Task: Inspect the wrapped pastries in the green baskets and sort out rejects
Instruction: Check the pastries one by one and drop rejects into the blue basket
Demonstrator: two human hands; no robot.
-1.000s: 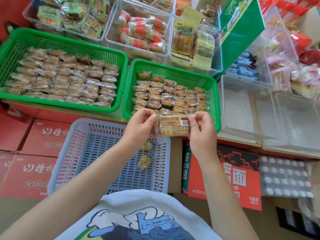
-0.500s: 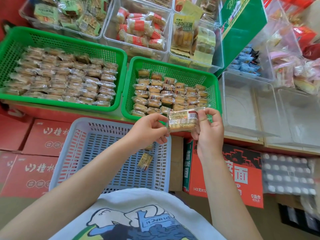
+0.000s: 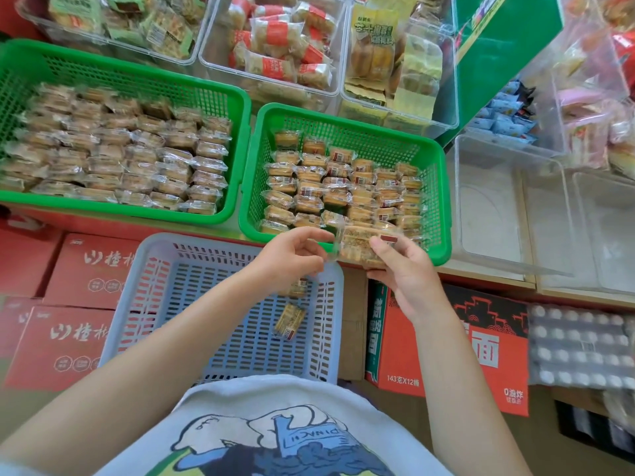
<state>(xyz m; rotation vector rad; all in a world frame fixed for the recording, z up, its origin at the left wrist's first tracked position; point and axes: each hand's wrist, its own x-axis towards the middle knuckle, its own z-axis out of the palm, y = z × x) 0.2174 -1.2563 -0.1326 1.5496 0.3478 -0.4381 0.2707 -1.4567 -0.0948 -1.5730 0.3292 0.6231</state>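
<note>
The right hand grips a wrapped pastry over the near edge of the right green basket. The left hand pinches the wrapper's left end. Two pastries lie in the blue basket just below. The left green basket is full of pastries.

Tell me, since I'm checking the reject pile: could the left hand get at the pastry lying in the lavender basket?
Probably yes. The left hand hovers above the lavender basket, which is open-topped, and nothing covers the wrapped pastry.
</note>
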